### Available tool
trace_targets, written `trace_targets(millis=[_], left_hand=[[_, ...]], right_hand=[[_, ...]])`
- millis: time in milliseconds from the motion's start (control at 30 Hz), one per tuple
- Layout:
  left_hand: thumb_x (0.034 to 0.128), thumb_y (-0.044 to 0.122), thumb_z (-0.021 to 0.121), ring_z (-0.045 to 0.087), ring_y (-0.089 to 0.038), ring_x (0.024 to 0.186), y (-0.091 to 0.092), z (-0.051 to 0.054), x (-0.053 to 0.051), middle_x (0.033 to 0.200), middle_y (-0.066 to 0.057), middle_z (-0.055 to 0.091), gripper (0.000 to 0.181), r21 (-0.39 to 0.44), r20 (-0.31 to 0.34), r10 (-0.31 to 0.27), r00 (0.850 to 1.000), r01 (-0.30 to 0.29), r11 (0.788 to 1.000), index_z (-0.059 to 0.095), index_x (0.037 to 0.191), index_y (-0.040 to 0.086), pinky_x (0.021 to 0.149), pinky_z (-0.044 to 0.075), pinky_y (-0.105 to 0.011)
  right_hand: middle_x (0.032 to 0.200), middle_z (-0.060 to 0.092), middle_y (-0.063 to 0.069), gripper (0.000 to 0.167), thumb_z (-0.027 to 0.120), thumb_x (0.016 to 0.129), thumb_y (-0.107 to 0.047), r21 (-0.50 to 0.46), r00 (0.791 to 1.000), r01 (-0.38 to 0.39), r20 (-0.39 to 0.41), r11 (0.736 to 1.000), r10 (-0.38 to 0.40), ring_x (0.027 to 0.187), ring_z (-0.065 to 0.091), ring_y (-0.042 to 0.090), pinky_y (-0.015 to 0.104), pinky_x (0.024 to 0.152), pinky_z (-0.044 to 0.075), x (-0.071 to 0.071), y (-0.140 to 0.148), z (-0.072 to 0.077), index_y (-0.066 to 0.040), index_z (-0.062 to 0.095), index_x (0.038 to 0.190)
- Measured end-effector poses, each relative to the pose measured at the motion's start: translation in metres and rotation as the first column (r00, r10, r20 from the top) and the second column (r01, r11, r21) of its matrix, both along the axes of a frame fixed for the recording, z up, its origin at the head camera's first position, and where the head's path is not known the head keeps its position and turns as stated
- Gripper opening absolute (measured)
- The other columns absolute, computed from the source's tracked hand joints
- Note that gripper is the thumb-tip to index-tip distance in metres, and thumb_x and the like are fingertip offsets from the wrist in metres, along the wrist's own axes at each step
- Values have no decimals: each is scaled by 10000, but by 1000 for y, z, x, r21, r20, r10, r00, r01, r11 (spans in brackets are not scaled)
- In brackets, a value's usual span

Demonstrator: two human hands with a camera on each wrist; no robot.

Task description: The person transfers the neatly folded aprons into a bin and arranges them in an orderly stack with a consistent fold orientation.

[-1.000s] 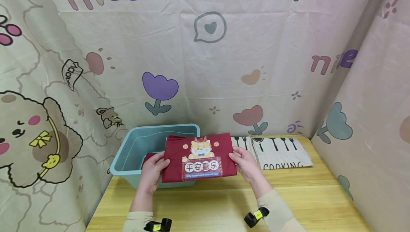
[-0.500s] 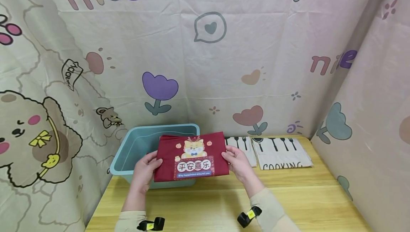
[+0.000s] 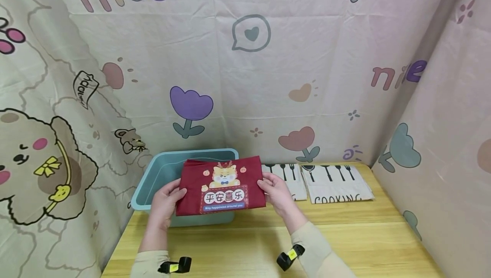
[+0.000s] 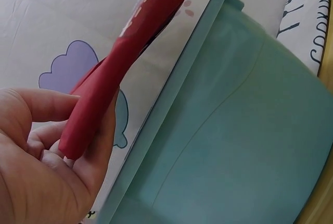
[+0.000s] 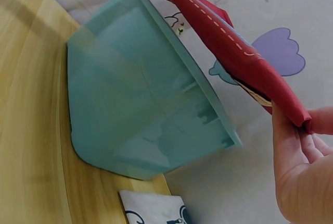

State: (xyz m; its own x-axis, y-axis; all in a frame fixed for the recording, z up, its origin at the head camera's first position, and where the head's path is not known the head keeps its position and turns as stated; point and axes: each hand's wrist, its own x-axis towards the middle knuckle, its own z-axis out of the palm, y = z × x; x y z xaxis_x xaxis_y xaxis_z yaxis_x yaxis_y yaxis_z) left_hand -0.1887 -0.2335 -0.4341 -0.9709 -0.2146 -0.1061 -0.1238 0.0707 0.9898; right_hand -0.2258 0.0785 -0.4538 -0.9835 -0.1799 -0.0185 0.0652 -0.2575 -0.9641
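A folded dark red cloth (image 3: 192,192) with a cartoon animal and Chinese characters on its front is held up between both hands. My left hand (image 3: 165,203) pinches its left edge, thumb in front and fingers behind. At the opposite edge my right hand (image 3: 278,192) grips it the same way. The cloth hangs in front of and above a teal plastic bin (image 3: 149,180), hiding part of its rim and inside. In the left wrist view the red cloth (image 4: 99,99) appears edge-on, over the rim of the bin (image 4: 234,114).
Two white folded cloths stand out at the back right of the wooden table (image 3: 345,239): one lettered COOKING (image 3: 337,186), and one with black cutlery prints (image 3: 293,184), partly behind my right hand. A patterned curtain (image 3: 249,77) closes off the back and sides.
Both hands have moved left with the red cloth, and it has risen slightly. More of the white cloth beside the bin now shows. The bin has stayed in place.
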Motion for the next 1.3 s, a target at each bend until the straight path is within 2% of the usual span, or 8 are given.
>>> trace_targets(millis=[167, 367, 600, 800, 1100, 1300], left_hand=[[996, 69, 558, 570, 106, 858, -6, 2, -1, 1457, -289, 430, 497, -34, 7, 19, 1000, -19, 999, 427, 1463, -39, 739, 523, -174], [1001, 113, 568, 587, 41, 853, -12, 4, -4, 1443, -274, 459, 505, -82, 33, 31, 999, -29, 996, 432, 1470, -12, 721, 523, -189], [1005, 129, 561, 591, -20, 925, -19, 8, -9, 1441, -264, 468, 520, -109, 52, 46, 998, -40, 993, 414, 1491, 15, 721, 521, -180], [1009, 173, 568, 604, -115, 987, -25, 11, -13, 1433, -259, 480, 542, -134, 65, 54, 996, -45, 990, 399, 1505, 36, 722, 532, -194], [1004, 143, 569, 592, 57, 789, -35, 13, -17, 1421, -271, 482, 525, -149, 45, 58, 997, -50, 988, 415, 1486, 2, 692, 534, -198], [1006, 177, 577, 554, 73, 822, -42, 16, -19, 1433, -265, 469, 544, -202, 58, 50, 997, -38, 979, 404, 1495, 14, 710, 507, -169]], right_hand=[[1129, 674, 222, 379, 525, 999, -16, 14, 1000, 3, -10, 1000, -2, 874, 678, 189, 357, 731, 584, -3, -7, 1, 114, 483, 1352], [1153, 668, 242, 378, 535, 999, -23, 35, 1000, 19, -15, 999, -18, 859, 676, 173, 343, 719, 583, -5, -16, 3, 117, 489, 1346], [1107, 677, 222, 393, 547, 1004, -52, 70, 999, 22, -27, 997, -20, 873, 663, 173, 366, 756, 582, -12, -26, 7, 105, 488, 1359], [1192, 652, 253, 380, 554, 1006, -70, 102, 999, 11, -35, 995, -8, 894, 683, 196, 373, 772, 583, -18, -33, 11, 88, 509, 1348], [1201, 652, 252, 354, 539, 1011, -57, 158, 999, 2, -35, 987, 3, 943, 685, 238, 411, 797, 579, -27, -42, 16, 86, 526, 1335], [1189, 661, 239, 349, 548, 1005, -54, 176, 1000, 0, -28, 984, 5, 966, 685, 267, 412, 807, 577, -30, -49, 19, 84, 538, 1326]])
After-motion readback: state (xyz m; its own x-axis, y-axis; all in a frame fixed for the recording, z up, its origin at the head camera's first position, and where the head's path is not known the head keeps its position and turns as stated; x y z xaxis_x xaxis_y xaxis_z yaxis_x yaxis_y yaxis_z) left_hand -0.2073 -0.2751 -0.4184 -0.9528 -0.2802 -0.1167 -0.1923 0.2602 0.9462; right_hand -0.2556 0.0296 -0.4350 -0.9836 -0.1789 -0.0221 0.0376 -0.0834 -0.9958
